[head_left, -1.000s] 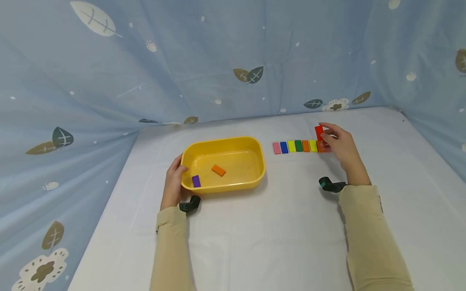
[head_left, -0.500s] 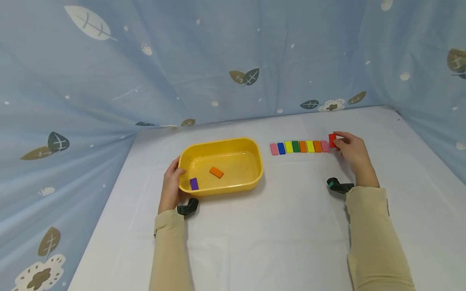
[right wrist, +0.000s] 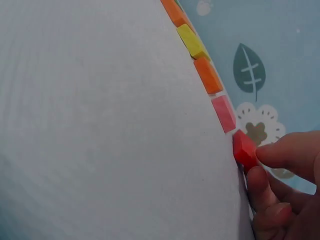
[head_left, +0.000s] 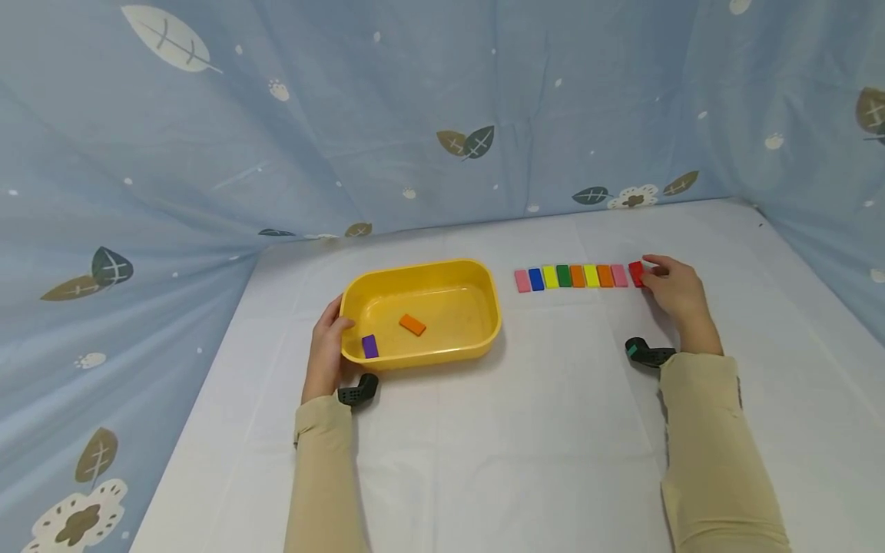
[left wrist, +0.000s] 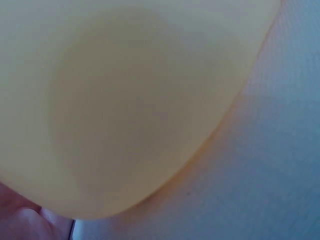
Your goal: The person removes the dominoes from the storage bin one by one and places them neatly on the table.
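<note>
Between thumb and fingers, my right hand (head_left: 676, 292) pinches a red block (head_left: 636, 274), slightly tilted, at the right end of a row of coloured blocks. In the right wrist view the red block (right wrist: 244, 148) sits close beside the pink block (right wrist: 224, 114). My left hand (head_left: 326, 347) grips the left wall of a yellow tub (head_left: 442, 358), thumb over the rim. Inside the tub lie an orange block (head_left: 412, 325) and a purple block (head_left: 369, 346). The tub's wall (left wrist: 135, 110) fills most of the left wrist view.
Leftward from the pink block, the row runs through orange, yellow and green blocks (head_left: 565, 276) to a blue block (head_left: 536, 279) and another pink block (head_left: 522, 281). A patterned blue cloth (head_left: 387, 115) hangs behind the white table (head_left: 512, 445).
My right hand has moved right and down with the red block, from above the row to its right end. The left hand stays on the tub.
</note>
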Motion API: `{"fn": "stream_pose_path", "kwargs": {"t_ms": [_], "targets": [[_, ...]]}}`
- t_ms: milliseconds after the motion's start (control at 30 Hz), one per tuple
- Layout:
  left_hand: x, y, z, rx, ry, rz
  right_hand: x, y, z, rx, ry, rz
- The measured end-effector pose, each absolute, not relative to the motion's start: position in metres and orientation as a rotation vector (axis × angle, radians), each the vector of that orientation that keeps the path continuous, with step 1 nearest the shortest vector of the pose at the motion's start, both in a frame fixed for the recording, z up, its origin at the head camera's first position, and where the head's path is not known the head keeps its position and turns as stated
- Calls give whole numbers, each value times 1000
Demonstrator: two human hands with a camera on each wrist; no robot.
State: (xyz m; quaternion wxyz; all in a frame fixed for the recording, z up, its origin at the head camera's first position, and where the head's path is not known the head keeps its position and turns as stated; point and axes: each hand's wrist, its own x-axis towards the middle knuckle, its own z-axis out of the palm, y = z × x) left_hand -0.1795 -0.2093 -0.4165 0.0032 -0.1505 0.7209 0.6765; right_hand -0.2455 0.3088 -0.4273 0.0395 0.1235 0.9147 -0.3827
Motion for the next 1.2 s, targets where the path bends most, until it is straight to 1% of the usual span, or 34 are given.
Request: {"fn": "stream_pose_path", "kwargs": {"t_ms": [167,500,633,833,1200], "targets": [[-180,-209,-415,-473,2251,2118,-243,308,-423,341,2790,-1137],[-173,-202,-397,-438,2252,2105,-248,309,-420,103,2781,-898],[-172,-201,-396,-449,2252,2096,-247,306,-420,127,2802,-820],[-179,-209,-414,-460,2241,2130,-245,300,-418,189,2795,-807],[-181,-210,-417,-462,2253,2126,-248,305,-420,151,2779,-811]]}}
